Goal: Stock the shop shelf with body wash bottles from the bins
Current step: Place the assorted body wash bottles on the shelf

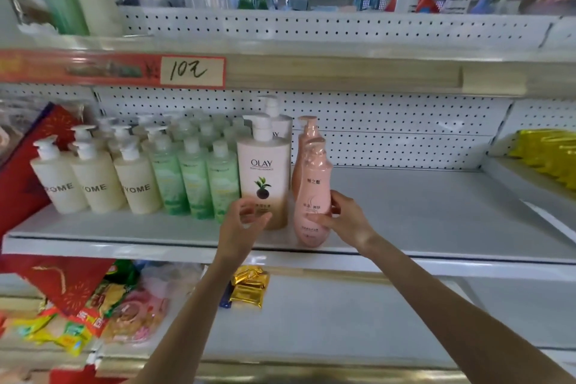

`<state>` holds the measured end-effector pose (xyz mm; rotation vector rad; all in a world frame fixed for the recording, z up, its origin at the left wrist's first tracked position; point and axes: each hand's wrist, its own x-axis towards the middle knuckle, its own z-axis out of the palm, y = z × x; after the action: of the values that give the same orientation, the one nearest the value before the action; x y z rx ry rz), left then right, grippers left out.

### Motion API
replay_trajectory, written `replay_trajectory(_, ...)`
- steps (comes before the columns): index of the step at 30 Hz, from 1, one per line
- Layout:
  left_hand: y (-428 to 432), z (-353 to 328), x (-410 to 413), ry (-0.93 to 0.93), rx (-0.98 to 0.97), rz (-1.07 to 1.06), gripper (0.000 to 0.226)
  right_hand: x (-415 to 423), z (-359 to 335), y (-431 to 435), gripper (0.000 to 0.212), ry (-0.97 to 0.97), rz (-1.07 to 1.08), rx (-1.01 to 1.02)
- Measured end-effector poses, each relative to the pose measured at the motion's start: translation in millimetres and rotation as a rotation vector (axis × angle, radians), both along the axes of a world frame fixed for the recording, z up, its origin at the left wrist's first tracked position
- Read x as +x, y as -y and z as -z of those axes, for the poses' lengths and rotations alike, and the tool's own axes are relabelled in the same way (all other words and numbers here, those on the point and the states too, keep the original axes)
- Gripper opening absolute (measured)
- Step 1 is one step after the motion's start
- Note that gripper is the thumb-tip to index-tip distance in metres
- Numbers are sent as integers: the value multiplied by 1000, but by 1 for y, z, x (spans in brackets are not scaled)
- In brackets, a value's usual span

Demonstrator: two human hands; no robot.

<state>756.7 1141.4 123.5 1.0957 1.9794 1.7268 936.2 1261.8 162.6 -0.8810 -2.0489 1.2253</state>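
A pink curvy pump bottle [312, 187] stands at the front of the white middle shelf [420, 212], and my right hand [344, 217] grips its lower part. A second pink bottle [304, 146] stands right behind it. To its left stands a white and brown OLAY bottle [264, 178], with another white pump bottle [277, 121] behind. My left hand [241, 223] hovers in front of the OLAY bottle's base, fingers curled and apart, holding nothing. Left of these stand rows of green bottles [194, 178] and cream YOME bottles [96, 184].
The shelf surface right of the pink bottle is bare up to yellow packets [551, 156] on the neighbouring unit. The shelf below holds gold packets [249, 287] and snack bags [93, 315]. A red box [28, 171] leans at the left. A price tag [192, 71] hangs overhead.
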Motion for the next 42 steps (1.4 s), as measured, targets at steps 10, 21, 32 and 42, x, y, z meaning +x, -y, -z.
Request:
replay_trajectory(10,-10,29,8,139,34,96,26,-12,15,-23,50,-51,-52,-61)
replay_trajectory(21,-8,29,15,173,69,167,33,-17,15,-25,58,-32,-68,-80)
replay_trajectory(32,11,28,51,212,160,61,19,34,46,-1,59,-11,67,-154)
replay_trajectory(42,53,150,173,345,-201,273,28,186,136,44,21,-87,263,-478)
